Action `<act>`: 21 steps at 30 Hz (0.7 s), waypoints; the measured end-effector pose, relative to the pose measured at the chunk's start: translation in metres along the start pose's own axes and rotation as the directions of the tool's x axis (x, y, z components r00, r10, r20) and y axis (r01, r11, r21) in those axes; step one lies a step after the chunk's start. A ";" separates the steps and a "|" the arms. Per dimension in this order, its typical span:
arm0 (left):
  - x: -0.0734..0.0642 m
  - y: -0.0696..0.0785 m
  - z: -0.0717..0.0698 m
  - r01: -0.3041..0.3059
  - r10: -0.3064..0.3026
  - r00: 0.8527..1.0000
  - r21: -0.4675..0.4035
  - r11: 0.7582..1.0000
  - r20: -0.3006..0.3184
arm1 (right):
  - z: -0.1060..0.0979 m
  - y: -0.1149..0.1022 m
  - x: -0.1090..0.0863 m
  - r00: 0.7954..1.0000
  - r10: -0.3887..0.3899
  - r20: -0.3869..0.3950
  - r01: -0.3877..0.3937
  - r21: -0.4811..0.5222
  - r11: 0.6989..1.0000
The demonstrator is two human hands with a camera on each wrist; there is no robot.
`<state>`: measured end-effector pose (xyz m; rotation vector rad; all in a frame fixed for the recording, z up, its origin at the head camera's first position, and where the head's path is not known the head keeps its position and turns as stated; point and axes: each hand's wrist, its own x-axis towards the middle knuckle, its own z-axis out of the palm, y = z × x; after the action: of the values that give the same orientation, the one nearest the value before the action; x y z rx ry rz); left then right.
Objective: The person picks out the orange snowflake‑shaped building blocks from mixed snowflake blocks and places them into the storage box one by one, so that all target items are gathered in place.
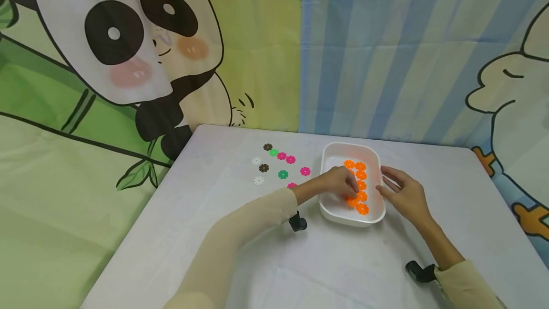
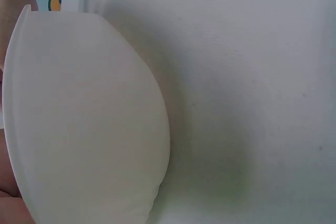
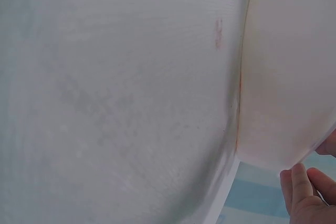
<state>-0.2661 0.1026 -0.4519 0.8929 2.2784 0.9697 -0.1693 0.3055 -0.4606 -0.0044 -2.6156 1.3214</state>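
A white tray (image 1: 330, 211) stands on the table with several orange flower-shaped discs (image 1: 362, 209) in it, most in two rough rows. Inside the tray, my left hand (image 1: 340, 180) reaches down with bent fingers, its fingertips at the orange discs. Whether a disc is between those fingertips is hidden. Against the tray's right rim rests my right hand (image 1: 405, 194), with its fingers extended. The right wrist view shows fingers (image 3: 302, 187) by the edge of the tray wall (image 3: 289, 66). Seen from the left wrist, the outer tray wall (image 2: 89, 108) covers most of that hand.
Left of the tray lie several loose flower discs: pink (image 1: 305, 171), green (image 1: 283, 174), brown (image 1: 263, 168) and white (image 1: 259, 181). A white cloth covers the table (image 1: 300, 271). Behind it hangs a printed curtain (image 1: 377, 51) with a panda. Black wrist mounts (image 1: 298, 222) are on both arms.
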 end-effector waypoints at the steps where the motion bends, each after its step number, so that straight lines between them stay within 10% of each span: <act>1: 0.000 0.000 0.001 0.003 -0.003 1.000 0.014 1.000 0.006 | 0.000 0.000 0.000 1.000 -0.003 0.000 0.003 0.004 1.000; 21: -0.005 0.003 0.005 0.037 -0.037 0.999 0.012 0.999 0.022 | 0.002 0.001 -0.001 1.000 -0.009 -0.004 0.008 -0.024 1.000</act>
<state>-0.2584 0.1030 -0.4514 0.8586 2.2755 0.9270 -0.1692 0.3051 -0.4628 0.0005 -2.6252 1.2857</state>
